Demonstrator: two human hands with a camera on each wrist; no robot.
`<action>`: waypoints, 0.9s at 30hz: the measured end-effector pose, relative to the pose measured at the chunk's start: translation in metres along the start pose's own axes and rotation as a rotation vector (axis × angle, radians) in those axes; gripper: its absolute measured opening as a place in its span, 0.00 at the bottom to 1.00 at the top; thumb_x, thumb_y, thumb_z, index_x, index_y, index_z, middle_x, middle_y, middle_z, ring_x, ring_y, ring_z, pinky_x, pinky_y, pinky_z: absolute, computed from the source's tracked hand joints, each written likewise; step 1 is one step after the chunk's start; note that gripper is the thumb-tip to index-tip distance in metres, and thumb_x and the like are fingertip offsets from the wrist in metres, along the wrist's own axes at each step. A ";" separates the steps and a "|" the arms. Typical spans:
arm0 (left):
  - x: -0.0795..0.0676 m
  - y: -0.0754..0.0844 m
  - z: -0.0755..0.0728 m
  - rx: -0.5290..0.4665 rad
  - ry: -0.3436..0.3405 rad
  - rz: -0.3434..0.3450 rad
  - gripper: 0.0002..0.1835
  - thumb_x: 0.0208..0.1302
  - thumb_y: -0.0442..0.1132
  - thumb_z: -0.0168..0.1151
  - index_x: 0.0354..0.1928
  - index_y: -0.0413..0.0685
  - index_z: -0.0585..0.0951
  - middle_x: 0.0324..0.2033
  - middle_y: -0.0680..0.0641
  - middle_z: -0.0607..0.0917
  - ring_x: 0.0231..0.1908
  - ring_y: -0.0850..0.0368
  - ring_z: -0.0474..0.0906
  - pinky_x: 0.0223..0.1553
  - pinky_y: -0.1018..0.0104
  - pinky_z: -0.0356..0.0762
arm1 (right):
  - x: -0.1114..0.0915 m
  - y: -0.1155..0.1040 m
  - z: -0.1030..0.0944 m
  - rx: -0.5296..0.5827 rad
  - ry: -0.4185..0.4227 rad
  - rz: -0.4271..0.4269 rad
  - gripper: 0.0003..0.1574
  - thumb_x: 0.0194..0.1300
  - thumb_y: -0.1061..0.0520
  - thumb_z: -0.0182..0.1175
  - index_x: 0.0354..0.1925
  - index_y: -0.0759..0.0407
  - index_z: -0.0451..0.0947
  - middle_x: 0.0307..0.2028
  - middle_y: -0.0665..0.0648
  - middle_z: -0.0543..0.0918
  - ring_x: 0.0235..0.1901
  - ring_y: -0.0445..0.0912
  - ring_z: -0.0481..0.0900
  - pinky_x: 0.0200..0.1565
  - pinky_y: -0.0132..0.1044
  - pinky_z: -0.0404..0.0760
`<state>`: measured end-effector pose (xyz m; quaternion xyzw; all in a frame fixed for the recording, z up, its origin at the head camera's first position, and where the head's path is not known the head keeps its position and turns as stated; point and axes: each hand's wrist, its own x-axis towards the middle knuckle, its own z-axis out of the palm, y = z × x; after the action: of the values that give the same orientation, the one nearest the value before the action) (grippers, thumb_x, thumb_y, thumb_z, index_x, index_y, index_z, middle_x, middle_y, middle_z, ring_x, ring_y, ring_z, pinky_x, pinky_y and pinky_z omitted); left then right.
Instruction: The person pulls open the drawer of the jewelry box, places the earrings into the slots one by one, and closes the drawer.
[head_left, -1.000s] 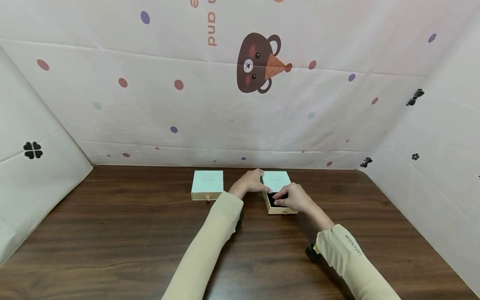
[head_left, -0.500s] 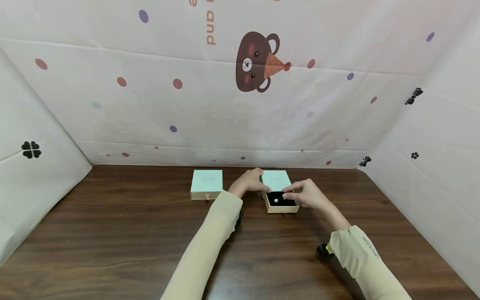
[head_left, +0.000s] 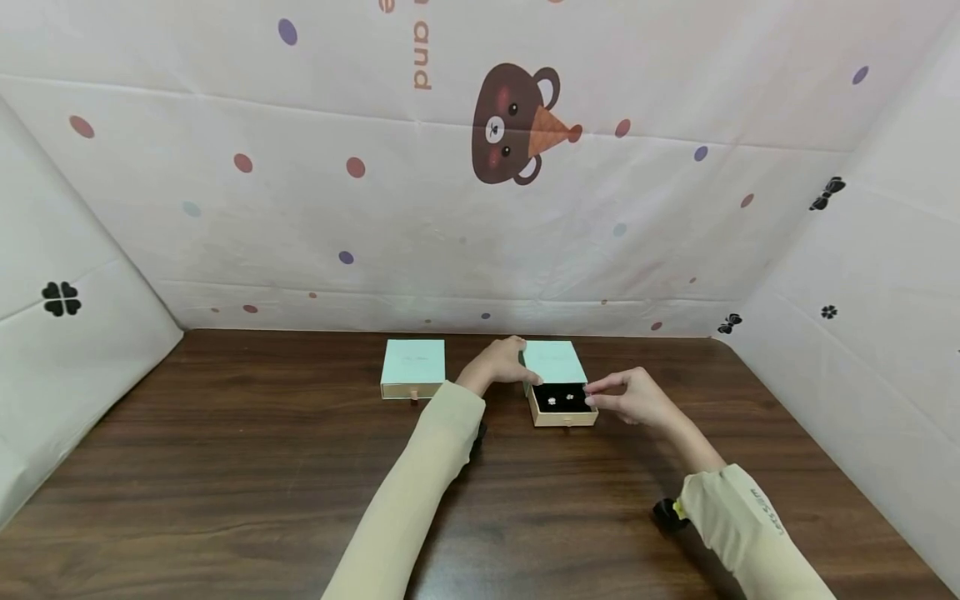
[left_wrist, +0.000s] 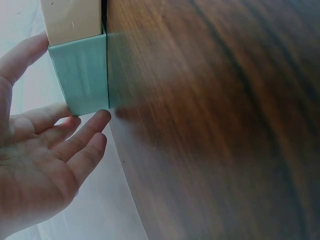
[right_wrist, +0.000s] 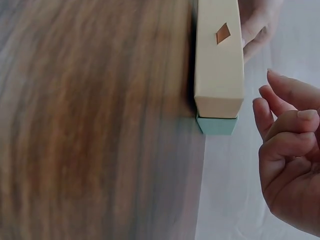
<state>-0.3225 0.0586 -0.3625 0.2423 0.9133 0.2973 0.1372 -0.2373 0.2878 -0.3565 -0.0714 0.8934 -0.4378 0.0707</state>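
On the right stands a jewelry box with a mint sleeve [head_left: 553,361] and a cream drawer [head_left: 564,420] pulled partway out toward me. Two small shiny studs, a left one [head_left: 552,401] and a right one [head_left: 570,397], sit on the drawer's black lining. My left hand [head_left: 497,364] holds the sleeve by its left side. In the left wrist view its thumb [left_wrist: 31,54] touches one end and fingertips meet the other. Just right of the drawer is my right hand [head_left: 632,397], thumb and forefinger apart, nothing visible between them.
A second mint box [head_left: 415,363], its drawer pushed in, stands to the left of my left hand. Both boxes are near the back of the brown wooden table [head_left: 247,467]. A printed white cloth [head_left: 420,208] rises behind the table and along its sides.
My right hand has come out of the drawer and shifted right, uncovering first the left stud, then the right one. My left hand has stayed on the box.
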 end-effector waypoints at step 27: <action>0.001 0.000 0.000 0.010 -0.003 0.017 0.43 0.54 0.52 0.65 0.67 0.41 0.59 0.68 0.45 0.57 0.66 0.48 0.55 0.61 0.58 0.61 | -0.006 0.009 0.001 -0.009 -0.003 0.050 0.17 0.53 0.63 0.65 0.43 0.70 0.80 0.28 0.56 0.82 0.09 0.36 0.56 0.13 0.28 0.58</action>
<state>-0.3229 0.0588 -0.3629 0.2512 0.9125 0.2932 0.1350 -0.2314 0.2937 -0.3639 -0.0499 0.8967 -0.4320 0.0829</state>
